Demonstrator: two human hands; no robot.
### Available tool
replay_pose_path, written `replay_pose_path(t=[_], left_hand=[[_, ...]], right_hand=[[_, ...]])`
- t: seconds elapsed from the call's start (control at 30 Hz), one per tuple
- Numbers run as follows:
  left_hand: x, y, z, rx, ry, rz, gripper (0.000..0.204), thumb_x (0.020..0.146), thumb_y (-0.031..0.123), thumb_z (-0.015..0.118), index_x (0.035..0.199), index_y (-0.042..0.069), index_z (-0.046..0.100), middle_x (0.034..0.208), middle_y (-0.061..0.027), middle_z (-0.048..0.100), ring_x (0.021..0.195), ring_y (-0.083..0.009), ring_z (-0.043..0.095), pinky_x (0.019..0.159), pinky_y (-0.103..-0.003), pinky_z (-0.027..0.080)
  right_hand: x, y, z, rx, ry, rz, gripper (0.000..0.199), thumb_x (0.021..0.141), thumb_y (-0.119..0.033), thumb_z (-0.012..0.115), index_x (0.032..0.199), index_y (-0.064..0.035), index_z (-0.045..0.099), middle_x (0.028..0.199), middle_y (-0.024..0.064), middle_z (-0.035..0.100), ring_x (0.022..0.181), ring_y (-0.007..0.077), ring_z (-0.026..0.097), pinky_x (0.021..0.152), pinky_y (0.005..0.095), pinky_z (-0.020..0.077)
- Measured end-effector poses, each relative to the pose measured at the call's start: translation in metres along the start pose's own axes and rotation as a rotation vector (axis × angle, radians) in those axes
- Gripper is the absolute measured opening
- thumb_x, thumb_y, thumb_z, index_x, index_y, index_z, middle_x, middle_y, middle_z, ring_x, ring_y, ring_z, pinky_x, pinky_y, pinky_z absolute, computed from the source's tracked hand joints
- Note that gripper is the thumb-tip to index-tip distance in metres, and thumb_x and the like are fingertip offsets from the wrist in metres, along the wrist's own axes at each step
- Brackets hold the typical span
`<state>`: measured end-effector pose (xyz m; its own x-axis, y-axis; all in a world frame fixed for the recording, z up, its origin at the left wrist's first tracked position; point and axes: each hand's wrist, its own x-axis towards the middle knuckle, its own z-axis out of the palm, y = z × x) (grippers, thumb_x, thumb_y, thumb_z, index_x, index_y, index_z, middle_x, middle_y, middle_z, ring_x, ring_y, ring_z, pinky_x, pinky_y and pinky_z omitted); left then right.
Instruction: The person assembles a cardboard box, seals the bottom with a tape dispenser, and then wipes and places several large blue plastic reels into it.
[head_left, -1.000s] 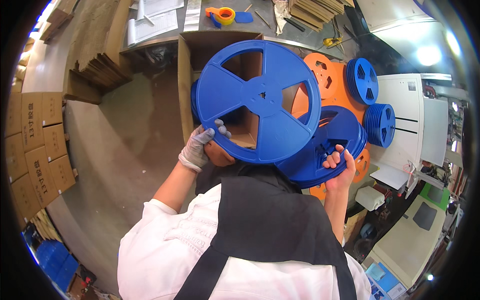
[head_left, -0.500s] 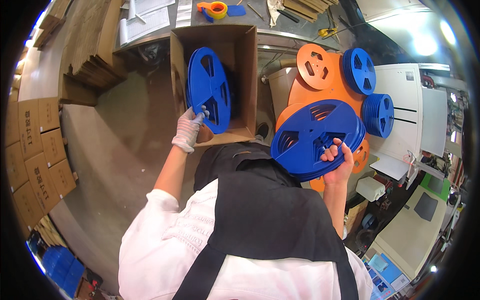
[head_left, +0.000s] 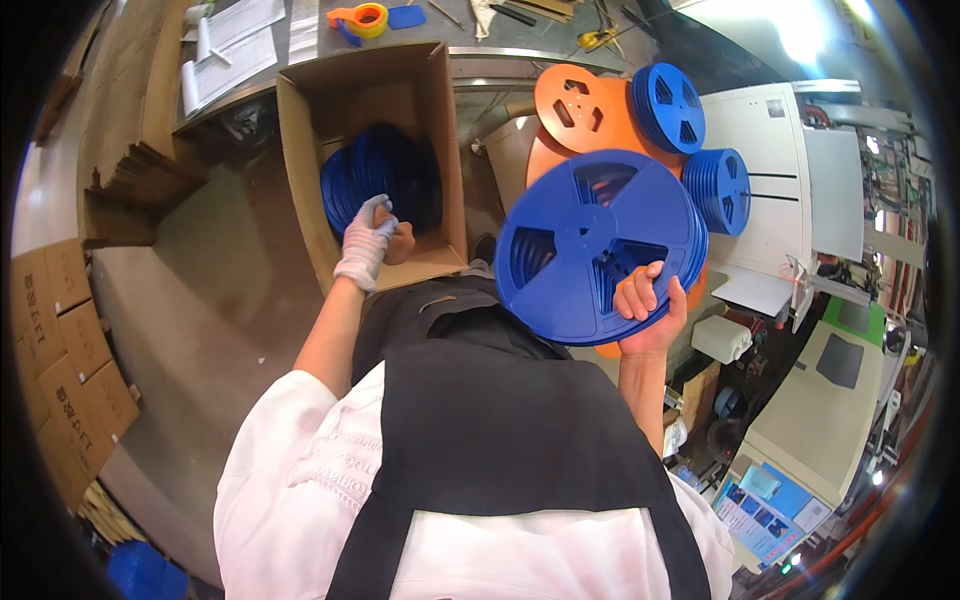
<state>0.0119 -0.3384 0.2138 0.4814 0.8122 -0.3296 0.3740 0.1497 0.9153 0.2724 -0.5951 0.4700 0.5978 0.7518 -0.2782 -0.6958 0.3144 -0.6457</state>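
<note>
My left hand (head_left: 366,245), in a white glove, reaches into an open cardboard box (head_left: 448,150) on the floor. It rests at the lower edge of several blue reels (head_left: 385,180) standing on edge inside. Its fingers look curled; I cannot see whether they grip a reel. My right hand (head_left: 650,312), bare, holds a stack of large blue reels (head_left: 590,245) by the lower rim, thumb through a spoke opening. The stack is tilted in front of my chest, to the right of the box.
Orange reels (head_left: 575,100) and two stacks of smaller blue reels (head_left: 668,105) (head_left: 720,185) lean against a white cabinet (head_left: 785,140). An orange tape dispenser (head_left: 365,18) and papers (head_left: 235,40) lie on the bench behind the box. Flattened cartons (head_left: 65,350) lie at left.
My left hand carried one blue reel away from my chest and down into the box, where it now stands with the others. The stack in my right hand has risen slightly.
</note>
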Motion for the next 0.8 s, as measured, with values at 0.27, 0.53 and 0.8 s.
replay_pose_path(t=[0.27, 0.53, 0.8], left_hand=[[-0.045, 0.090, 0.001, -0.285, -0.053, 0.222, 0.041, 0.086, -0.008, 0.056, 0.125, 0.003, 0.054, 0.102, -0.0075, 0.063, 0.088, -0.0147, 0.062, 0.080, -0.028, 0.051], [-0.070, 0.234, 0.025, 0.088, 0.003, 0.865, 0.041, 0.075, 0.002, 0.071, 0.114, 0.004, 0.059, 0.106, -0.0123, 0.064, 0.095, -0.0287, 0.062, 0.085, -0.037, 0.049], [-0.073, 0.237, 0.050, 0.168, -0.206, 0.376, 0.020, 0.075, 0.013, 0.073, 0.090, 0.000, 0.067, 0.086, -0.0140, 0.060, 0.081, -0.0304, 0.060, 0.074, -0.038, 0.049]], right_hand=[[-0.002, -0.012, 0.006, 0.215, -0.208, -0.031, 0.032, 0.090, -0.036, 0.060, 0.093, -0.0075, 0.046, 0.053, -0.0048, 0.038, 0.043, 0.0060, 0.038, 0.045, 0.0223, 0.0335], [0.000, 0.003, 0.035, 0.174, -0.281, 0.090, 0.034, 0.089, -0.040, 0.060, 0.090, -0.0092, 0.045, 0.050, -0.0052, 0.037, 0.039, 0.0064, 0.038, 0.040, 0.0225, 0.0301], [-0.007, 0.021, 0.060, 0.102, -0.301, 0.194, 0.032, 0.085, -0.038, 0.062, 0.089, -0.0098, 0.047, 0.050, -0.0044, 0.039, 0.039, 0.0073, 0.039, 0.041, 0.0229, 0.0303]])
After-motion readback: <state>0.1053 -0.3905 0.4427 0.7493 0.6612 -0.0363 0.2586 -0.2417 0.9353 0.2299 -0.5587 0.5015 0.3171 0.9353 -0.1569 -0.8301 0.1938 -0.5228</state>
